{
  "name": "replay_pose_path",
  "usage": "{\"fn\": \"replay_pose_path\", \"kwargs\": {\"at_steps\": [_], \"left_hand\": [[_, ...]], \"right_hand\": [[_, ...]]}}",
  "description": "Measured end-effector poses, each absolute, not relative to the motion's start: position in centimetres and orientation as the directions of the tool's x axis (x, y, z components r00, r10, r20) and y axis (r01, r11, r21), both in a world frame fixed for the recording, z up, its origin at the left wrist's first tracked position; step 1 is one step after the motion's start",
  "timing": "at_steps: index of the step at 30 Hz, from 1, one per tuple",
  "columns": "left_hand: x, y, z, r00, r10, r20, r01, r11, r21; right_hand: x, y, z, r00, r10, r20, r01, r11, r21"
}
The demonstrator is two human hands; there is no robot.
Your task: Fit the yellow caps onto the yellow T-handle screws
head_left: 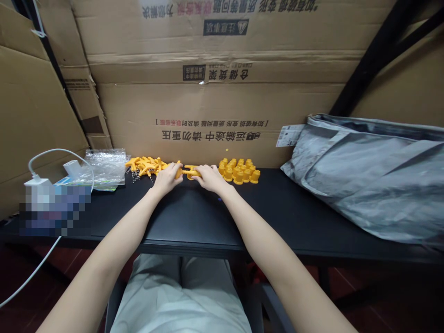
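Between my two hands, at the back of the black table, is a yellow plastic part (188,172). My left hand (167,178) is closed around its left end. With the fingers bent, my right hand (212,179) grips its right end; the fingers partly hide the part, so its full shape does not show. Just left of my left hand lies a heap of yellow branched plastic pieces (145,164), with small metal springs (134,175) at its front. Several yellow flanged cup-shaped pieces (247,174) stand grouped to the right of my right hand.
A clear plastic bag (106,166), a white charger (39,189) with its cable, and a blurred-out item (52,215) lie at left. A large grey bag (357,180) fills the right side. Cardboard (215,101) walls the back of the black table (194,222).
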State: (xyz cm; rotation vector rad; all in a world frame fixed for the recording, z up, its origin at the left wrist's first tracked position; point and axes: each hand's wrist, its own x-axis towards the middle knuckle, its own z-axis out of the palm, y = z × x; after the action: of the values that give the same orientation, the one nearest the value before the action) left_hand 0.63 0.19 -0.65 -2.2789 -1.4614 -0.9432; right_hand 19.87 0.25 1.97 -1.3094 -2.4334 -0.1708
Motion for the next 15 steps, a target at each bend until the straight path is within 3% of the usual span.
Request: {"fn": "replay_pose_path", "kwargs": {"at_steps": [7,15], "left_hand": [[0.58,0.52,-0.78,0.312,0.649,0.694,0.866,-0.495,0.073],[0.57,0.05,-0.47,0.254,0.724,0.641,0.913,-0.398,0.087]], "right_hand": [[19.71,0.35,1.88,-0.498,0.742,0.449,0.84,0.541,0.036],[19.76,0.75,1.3,-0.491,0.741,0.457,0.845,0.532,0.045]]}}
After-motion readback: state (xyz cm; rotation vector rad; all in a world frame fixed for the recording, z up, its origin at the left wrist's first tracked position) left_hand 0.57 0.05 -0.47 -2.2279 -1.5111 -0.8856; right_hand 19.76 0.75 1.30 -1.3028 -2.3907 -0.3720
